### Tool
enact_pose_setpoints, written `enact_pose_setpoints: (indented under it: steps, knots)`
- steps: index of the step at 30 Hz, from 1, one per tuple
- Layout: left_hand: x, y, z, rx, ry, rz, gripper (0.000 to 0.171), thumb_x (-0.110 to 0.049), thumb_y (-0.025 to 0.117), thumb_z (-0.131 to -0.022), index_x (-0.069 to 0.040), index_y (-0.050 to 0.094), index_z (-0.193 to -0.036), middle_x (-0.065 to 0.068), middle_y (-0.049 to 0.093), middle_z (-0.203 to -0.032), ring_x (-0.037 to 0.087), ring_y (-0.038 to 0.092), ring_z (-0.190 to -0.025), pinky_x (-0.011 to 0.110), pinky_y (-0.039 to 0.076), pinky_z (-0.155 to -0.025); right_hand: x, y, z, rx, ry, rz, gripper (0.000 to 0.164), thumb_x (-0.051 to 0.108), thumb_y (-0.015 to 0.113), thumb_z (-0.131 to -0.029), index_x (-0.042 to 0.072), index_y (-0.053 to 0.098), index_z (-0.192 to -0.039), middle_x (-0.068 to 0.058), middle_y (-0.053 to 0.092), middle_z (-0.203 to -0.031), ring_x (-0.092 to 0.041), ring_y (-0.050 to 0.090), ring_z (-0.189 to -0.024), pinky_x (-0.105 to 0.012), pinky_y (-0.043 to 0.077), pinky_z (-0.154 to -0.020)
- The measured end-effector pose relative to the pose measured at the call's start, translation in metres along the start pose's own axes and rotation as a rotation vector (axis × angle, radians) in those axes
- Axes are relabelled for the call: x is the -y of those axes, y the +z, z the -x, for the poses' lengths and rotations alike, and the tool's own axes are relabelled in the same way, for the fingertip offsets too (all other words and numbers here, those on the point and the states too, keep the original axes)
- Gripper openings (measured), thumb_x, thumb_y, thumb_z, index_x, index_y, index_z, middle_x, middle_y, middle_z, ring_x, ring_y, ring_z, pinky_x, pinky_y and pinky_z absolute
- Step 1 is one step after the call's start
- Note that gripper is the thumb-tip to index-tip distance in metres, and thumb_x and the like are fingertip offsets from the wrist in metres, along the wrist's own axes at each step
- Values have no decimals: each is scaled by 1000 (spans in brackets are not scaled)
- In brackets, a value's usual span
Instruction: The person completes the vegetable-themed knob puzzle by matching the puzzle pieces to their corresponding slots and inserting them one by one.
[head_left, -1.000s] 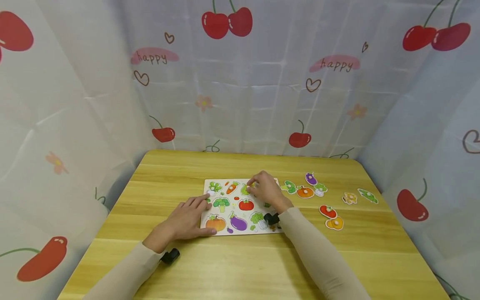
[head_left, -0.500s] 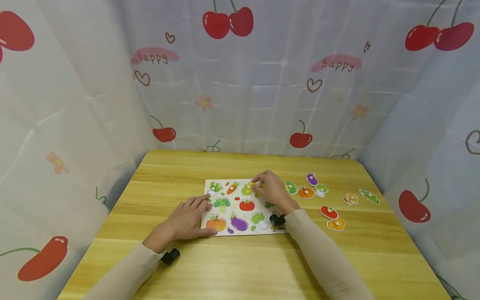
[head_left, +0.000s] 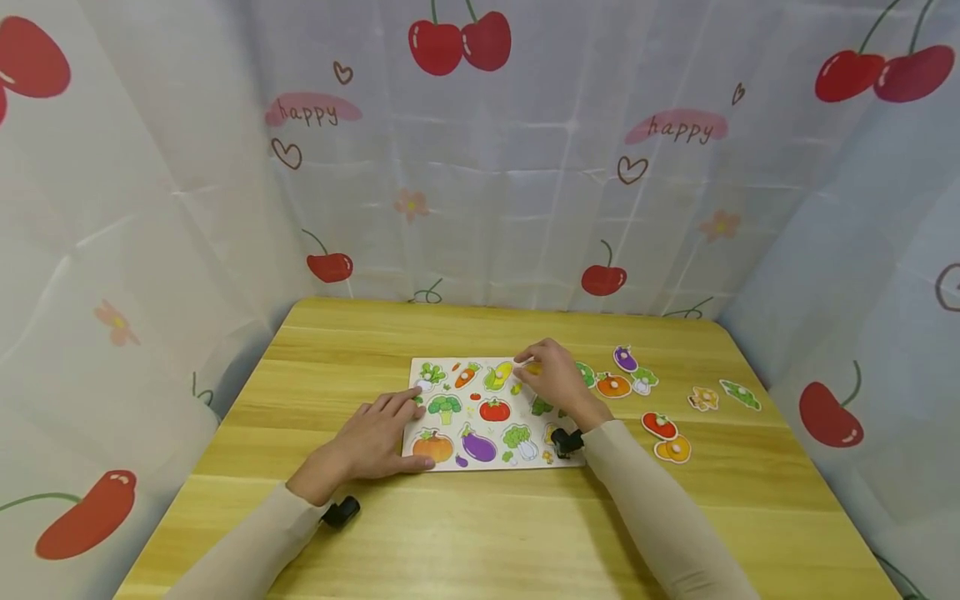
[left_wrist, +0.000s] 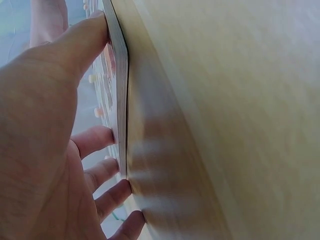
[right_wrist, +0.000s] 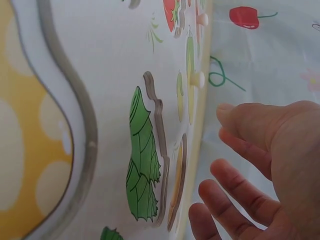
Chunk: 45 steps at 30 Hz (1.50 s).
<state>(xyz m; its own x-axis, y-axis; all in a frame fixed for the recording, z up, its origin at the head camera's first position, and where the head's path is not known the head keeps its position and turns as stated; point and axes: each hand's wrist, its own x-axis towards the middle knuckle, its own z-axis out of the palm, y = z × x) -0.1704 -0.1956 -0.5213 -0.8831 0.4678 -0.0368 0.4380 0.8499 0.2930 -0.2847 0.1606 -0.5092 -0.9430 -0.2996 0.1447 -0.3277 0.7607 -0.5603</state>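
Pale wood is spreading out under the action, a streaky-grained table [head_left: 450,533], and a flat white board [head_left: 517,465] is lying near its middle. The left hand [head_left: 378,435] is resting along the board's left side, its fingers spreading apart and its thumb reaching over the near corner. Across from it, the right hand [head_left: 558,385] is hovering above the board's far right part, fingers bending loosely, thumb and forefinger standing apart. Just beside those fingertips, the yellow corn piece [head_left: 498,377] is sitting in the board's top row, next to the carrot piece [head_left: 466,377].

The left wrist view is showing what the head view is hiding: the board's thick side, with the thumb touching its edge. The right wrist view is revealing round knobs [right_wrist: 198,80] sticking up from the board, and a leafy green hollow [right_wrist: 142,165] with brownish cut walls.

Over to the right, loose wavy-edged pieces are lying on the wood, among them a pumpkin piece [head_left: 613,386] and an eggplant piece [head_left: 625,359].
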Motion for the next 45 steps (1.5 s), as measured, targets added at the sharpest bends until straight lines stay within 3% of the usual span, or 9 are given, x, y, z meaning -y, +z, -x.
enact_pose_setpoints:
  steps: [29, 34, 40, 45]
  knots:
    - [1, 1, -1, 6, -4, -18, 92, -80, 77, -100, -13, 62, -161, 14, 37, -190, 44, 45, -169, 66, 51, -120, -24, -17, 16, -30, 11, 7, 27, 22, 87, -107, 6, 87, -128, -20, 75, -138, -41, 71, -126, -62, 60, -113]
    - [0, 0, 0, -4, 2, -13, 92, -79, 77, -100, -11, 63, -159, 16, 39, -189, 44, 47, -168, 67, 51, -119, -30, -21, 22, -45, 15, 16, 27, 21, 87, -106, 5, 88, -128, -21, 77, -136, -41, 72, -122, -61, 61, -108]
    - [-2, -1, 0, 3, -2, -14, 93, -79, 77, -100, -10, 62, -162, 15, 38, -189, 45, 47, -168, 68, 51, -120, -37, -26, 32, -56, 31, 11, 27, 21, 86, -107, 5, 87, -129, -22, 75, -139, -44, 72, -130, -65, 60, -114]
    - [-2, 0, 0, 9, -9, -24, 96, -79, 77, -100, -10, 61, -164, 15, 37, -190, 45, 46, -168, 69, 50, -120, -43, -29, 41, -54, 47, -1, 26, 22, 84, -109, 4, 86, -128, -23, 73, -139, -44, 71, -126, -65, 60, -111]
